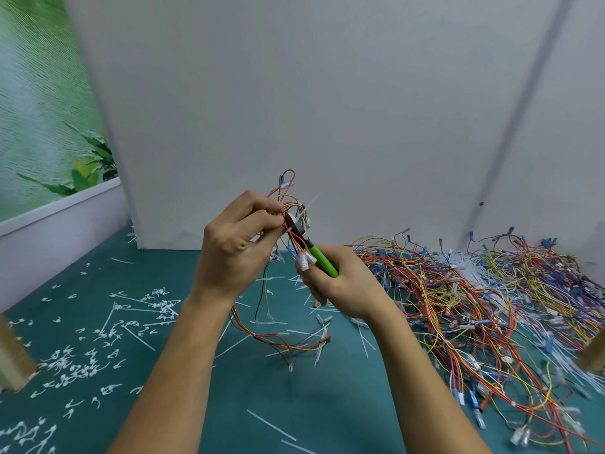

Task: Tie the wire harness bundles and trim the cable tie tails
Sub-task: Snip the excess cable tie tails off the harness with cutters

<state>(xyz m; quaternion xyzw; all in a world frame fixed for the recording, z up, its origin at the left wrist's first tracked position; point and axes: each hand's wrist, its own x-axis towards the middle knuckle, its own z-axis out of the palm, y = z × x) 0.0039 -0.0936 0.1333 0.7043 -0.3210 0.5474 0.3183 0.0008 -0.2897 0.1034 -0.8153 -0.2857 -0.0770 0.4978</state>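
- We hold the wire harness bundle (288,204) in the left hand (235,247), raised above the mat and in front of the wall panel; the fingers are curled tight, and the fingertips pinch the red and yellow wires at the tied point
- The right hand (340,286) grips the cutters (322,258), fingers wrapped round the green handles; we cannot tell whether the handles are squeezed fully together
- The dark cutter head rests against the bundle just beside the left fingertips; a thin white cable tie tail (311,201) sticks up and to the right from that spot
- Clear crimp connectors (304,258) on the bundle's wires hang across the right-hand fingers; longer wire loops trail down to the mat below both hands
- The green mat (294,404) is smooth and flat, with open surface between the forearms; the white wall panel (327,93) closes the far side
- To the right lies a tangled pile of harnesses (474,309): thin, glossy wires in red, yellow, blue and purple; a sheaf of straight white cable ties (468,263) lies at its far edge
- To the left, trimmed tails (82,352) lie scattered, short, white and curled, with a few long straight strips among them
- A wooden post (13,355) stands at the left edge of the mat
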